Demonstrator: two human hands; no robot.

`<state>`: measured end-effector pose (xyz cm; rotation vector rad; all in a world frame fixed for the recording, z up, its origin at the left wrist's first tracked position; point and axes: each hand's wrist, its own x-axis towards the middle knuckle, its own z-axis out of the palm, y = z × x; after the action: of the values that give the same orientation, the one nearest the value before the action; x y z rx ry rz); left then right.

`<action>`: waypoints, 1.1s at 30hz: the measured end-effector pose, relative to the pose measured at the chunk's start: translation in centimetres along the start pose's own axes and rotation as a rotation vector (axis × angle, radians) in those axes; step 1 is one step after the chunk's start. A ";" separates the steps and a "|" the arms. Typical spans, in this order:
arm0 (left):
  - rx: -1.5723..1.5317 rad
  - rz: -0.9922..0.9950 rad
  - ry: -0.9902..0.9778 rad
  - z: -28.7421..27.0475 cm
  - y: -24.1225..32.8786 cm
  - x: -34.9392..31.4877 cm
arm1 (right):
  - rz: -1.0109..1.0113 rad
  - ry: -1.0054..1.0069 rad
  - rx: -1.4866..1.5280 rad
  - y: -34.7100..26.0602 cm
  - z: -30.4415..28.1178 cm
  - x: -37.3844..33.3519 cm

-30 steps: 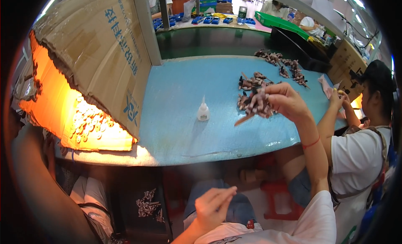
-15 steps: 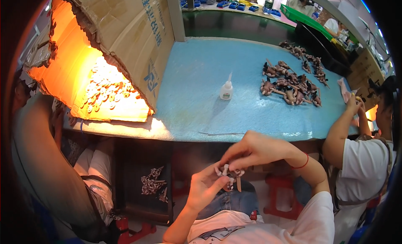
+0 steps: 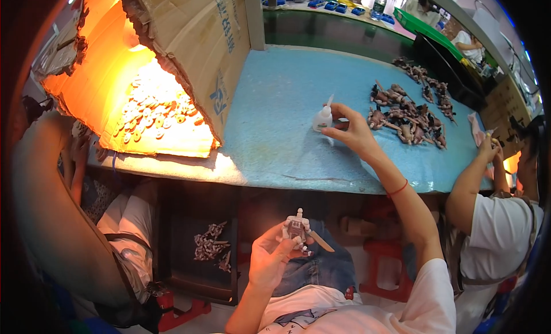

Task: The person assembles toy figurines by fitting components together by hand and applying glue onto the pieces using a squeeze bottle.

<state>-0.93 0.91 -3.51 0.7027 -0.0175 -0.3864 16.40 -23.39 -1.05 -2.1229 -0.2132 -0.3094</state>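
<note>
Over my lap, my left hand is closed on a small figurine with pale limbs and a darker chest. A flat tan strip sticks out from the figurine's lower right side. At the table, my right hand has its thumb and fingers around a small white glue bottle with a thin nozzle. The bottle looks roughly upright, and I cannot tell whether its base touches the table. Right of this hand lies a pile of brown figurines with dark heads.
A torn cardboard box shelters small round parts under bright orange light. Below the blue tabletop, a dark tray holds several pale figurines. Co-workers sit on both sides. A black bin stands at the back right.
My right hand has left the figurine and reached forward to the glue bottle, taking hold of it. My left hand keeps the figurine, now more fully visible. The view has shifted slightly.
</note>
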 end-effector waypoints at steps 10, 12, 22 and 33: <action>-0.026 0.019 0.024 -0.8 0.9 -0.8 | 0.004 -0.054 0.447 -3.7 0.6 -2.8; 0.032 0.059 0.065 -0.5 1.1 -1.1 | -0.002 -0.080 0.493 -5.9 -0.3 -4.3; 0.599 0.416 0.247 -0.3 0.4 -2.3 | -0.053 0.179 0.204 -9.2 -1.9 -13.5; 1.186 0.973 0.326 -1.4 -0.1 -1.9 | -0.391 0.175 0.307 -10.0 -1.7 -15.8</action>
<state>-2.53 2.42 -4.46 1.7912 -0.2863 0.7682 -1.60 -19.98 3.07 -1.7308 -0.5394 -0.6454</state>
